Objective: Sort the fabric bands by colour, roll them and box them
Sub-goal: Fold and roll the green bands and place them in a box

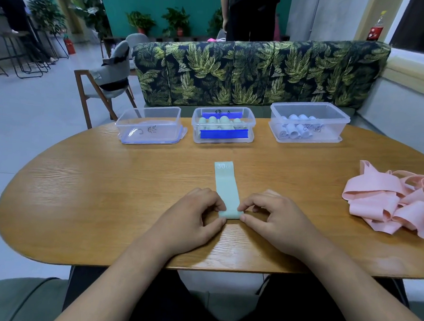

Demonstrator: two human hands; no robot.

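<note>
Three clear boxes: left box (pixel 133 134), middle box (pixel 221 141), right box (pixel 342 129). One mint band (pixel 225 183) flat. One pink pile (pixel 380 201), bands uncountable.

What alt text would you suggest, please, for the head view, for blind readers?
The left hand and right hand pinch the rolled near end of a pale green band on a wooden table. Beyond stand clear boxes: left box, middle box with green rolls, right box with pale rolls; pink bands lie heaped at right.
</note>
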